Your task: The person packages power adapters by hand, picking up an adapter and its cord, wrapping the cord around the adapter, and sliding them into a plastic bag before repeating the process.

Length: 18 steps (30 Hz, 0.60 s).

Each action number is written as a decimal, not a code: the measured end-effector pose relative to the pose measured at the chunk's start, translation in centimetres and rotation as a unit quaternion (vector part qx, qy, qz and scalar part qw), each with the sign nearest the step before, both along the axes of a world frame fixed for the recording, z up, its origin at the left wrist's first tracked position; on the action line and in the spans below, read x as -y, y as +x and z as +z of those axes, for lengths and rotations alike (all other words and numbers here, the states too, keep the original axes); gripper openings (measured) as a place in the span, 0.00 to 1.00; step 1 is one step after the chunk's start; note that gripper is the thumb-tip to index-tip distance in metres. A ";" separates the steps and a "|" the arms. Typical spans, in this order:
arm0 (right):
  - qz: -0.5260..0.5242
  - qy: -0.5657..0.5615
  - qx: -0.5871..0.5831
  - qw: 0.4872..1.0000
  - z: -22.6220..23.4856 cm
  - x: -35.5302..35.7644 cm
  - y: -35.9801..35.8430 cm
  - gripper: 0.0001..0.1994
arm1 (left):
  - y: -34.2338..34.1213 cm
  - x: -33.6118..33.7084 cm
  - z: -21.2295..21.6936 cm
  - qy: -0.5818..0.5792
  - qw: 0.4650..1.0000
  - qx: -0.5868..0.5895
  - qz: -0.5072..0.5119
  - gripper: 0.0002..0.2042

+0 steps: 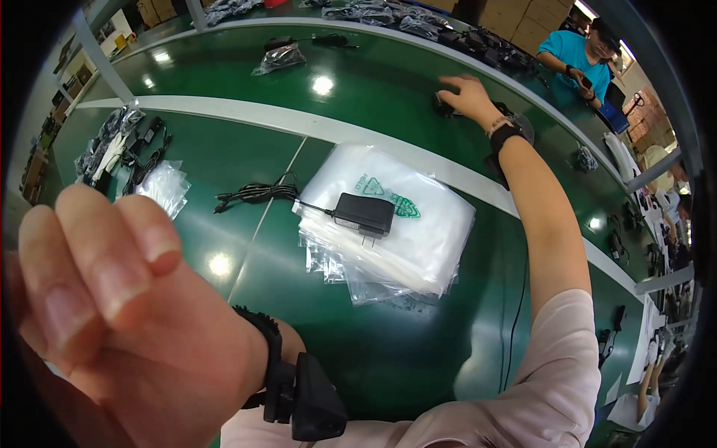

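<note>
The right hand (pixel 467 97) is reaching far out across the green table (pixel 358 82), past the white stripe (pixel 299 123) that is running along it. Its fingers are curling down over a small black adapter (pixel 442 107) and touching it; whether they are gripping it cannot be told from this view. A dark band is sitting on that wrist, and the forearm is stretching back to a pale pink sleeve (pixel 556 373) at the lower edge.

The left hand (pixel 112 306) is hanging very close to the camera, blurred, with its fingers loosely curled inward and holding nothing that can be seen. A black strap with a small black box is sitting on its wrist.

Between the two arms, a stack of clear bags (pixel 396 231) is lying on the table. A second black adapter (pixel 364 214) is resting on top of the stack, and its coiled cord (pixel 258 194) is trailing off to the left onto the bare green surface.

Further left, a lone clear bag (pixel 164 187) is lying beside a pile of black cords (pixel 123 145). More bagged parts (pixel 278 58) are sitting along the far side. A person in a blue shirt (pixel 575 56) is standing beyond the far edge at upper right.
</note>
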State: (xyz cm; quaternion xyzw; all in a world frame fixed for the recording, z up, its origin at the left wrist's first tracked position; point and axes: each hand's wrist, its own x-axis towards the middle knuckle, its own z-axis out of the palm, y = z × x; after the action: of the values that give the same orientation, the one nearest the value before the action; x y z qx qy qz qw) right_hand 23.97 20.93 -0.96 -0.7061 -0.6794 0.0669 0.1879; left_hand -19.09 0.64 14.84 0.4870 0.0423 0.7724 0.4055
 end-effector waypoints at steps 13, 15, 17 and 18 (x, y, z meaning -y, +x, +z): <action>-0.005 0.176 -0.293 0.940 14.1 12.7 -7.2 0.25 | 4.3 0.5 0.5 0.035 0.945 -0.324 -0.019 0.14; 0.044 0.145 -0.356 0.922 19.0 19.9 -8.8 0.23 | 7.7 0.9 0.0 0.077 0.921 -0.381 0.006 0.23; 0.091 0.110 -0.358 0.923 21.1 26.1 -11.3 0.22 | 10.9 1.8 -1.6 0.107 0.908 -0.404 -0.013 0.31; 0.113 0.098 -0.345 0.926 21.1 28.4 -12.2 0.21 | 12.3 2.5 -2.6 0.090 0.911 -0.394 -0.077 0.34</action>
State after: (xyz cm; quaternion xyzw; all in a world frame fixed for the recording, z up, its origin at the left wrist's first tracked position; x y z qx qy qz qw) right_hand 11.76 -7.47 20.17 -0.5357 -0.6512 0.2603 0.4704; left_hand -6.83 -1.87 12.22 0.7880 0.0913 0.4846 0.3687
